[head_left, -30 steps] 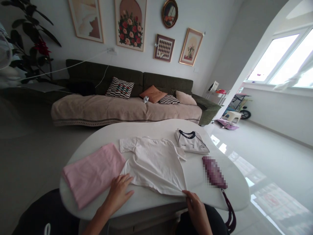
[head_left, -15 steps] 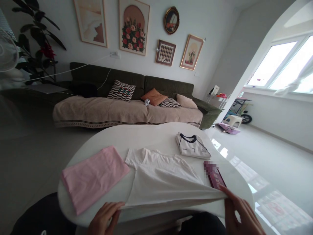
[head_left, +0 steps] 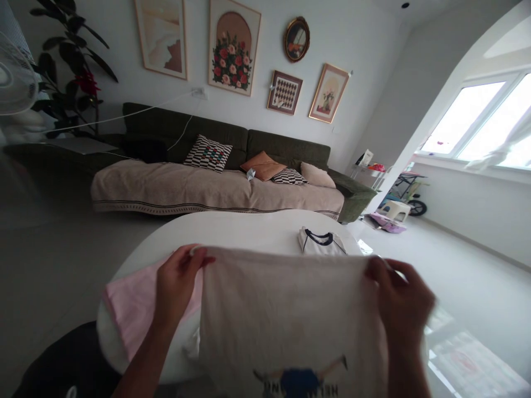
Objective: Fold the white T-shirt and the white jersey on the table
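Observation:
A white T-shirt (head_left: 290,309) hangs stretched between my two hands, raised above the near side of the table, its hem edge uppermost. A dark blue print with upside-down lettering shows low on it. My left hand (head_left: 180,276) pinches one corner of the hem, and my right hand (head_left: 398,293), slightly blurred, grips the opposite corner. Behind my left forearm lies a folded pink cloth (head_left: 133,301), partly covered. Past the shirt's top edge sits a folded white jersey (head_left: 321,241) with a dark collar, its lower part hidden.
The white oval table (head_left: 232,229) stands before me. Beyond it is a dark green sofa (head_left: 215,124) with a beige cover and several cushions. A fan (head_left: 16,77) is at the far left. Items and a small white stool (head_left: 396,211) stand on the floor at right.
Both hands have lifted the T-shirt's hem up off the table, so the printed side now faces me. The raised shirt now hides the dark red item on the table's right.

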`<move>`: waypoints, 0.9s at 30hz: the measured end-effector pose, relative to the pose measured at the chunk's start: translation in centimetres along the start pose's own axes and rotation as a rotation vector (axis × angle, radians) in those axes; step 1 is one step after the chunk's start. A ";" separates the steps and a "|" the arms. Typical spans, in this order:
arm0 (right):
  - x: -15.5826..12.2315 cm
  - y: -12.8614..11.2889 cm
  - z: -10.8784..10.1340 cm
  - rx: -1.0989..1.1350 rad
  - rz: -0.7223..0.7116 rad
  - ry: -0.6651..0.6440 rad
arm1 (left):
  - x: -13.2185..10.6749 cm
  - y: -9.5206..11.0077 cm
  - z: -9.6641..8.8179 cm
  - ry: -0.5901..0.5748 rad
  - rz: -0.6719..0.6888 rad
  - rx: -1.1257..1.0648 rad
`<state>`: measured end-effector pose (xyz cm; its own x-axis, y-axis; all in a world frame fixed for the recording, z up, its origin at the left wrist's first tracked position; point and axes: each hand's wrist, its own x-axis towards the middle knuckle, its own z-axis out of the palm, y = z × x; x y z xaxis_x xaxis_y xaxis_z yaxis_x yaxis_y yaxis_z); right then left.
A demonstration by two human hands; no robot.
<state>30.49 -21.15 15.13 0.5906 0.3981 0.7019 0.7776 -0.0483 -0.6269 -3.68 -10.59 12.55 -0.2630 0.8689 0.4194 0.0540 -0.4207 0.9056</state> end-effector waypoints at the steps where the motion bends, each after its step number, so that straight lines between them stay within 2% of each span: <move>1: 1.7 -0.7 2.1 0.020 -0.017 -0.044 | 2.0 -0.8 1.2 -0.012 0.026 0.015; 2: 3.4 -1.5 4.1 0.042 -0.066 -0.064 | 4.0 -1.3 2.2 0.005 0.061 0.074; 4: 6.2 -3.2 6.8 0.087 -0.173 0.011 | 7.6 -1.3 3.7 0.027 0.136 0.119; 7: 8.7 -5.1 7.9 0.213 -0.230 0.190 | 10.7 1.3 4.3 0.043 0.293 0.017; 10: 8.6 -5.0 7.4 0.309 -0.190 0.234 | 10.3 3.9 3.6 0.089 0.379 -0.046; 12: 6.8 -3.4 7.3 0.261 -0.147 0.193 | 8.5 3.6 2.7 0.097 0.321 -0.017; 14: 3.9 -0.8 7.5 0.165 -0.115 0.120 | 5.8 1.4 1.7 0.069 0.221 0.053; 16: 0.1 2.4 7.9 0.091 -0.106 0.030 | 2.8 -2.4 0.4 0.007 0.156 0.149; 20: -8.4 8.6 8.6 0.007 -0.101 -0.154 | -3.3 -10.6 -2.1 -0.179 0.153 0.381; 22: -11.9 11.1 8.7 -0.017 -0.094 -0.218 | -5.8 -13.6 -3.2 -0.244 0.195 0.453; 24: -14.1 13.3 8.6 -0.031 -0.072 -0.256 | -7.8 -15.4 -4.2 -0.292 0.261 0.510; 27: -15.1 16.0 8.0 -0.046 -0.101 -0.332 | -9.9 -16.2 -5.8 -0.361 0.347 0.584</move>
<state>32.31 -20.62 -8.22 0.4139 0.6789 0.6065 0.8419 -0.0320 -0.5387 -7.50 -13.85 -6.69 0.1873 0.7857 0.5896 0.6024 -0.5660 0.5628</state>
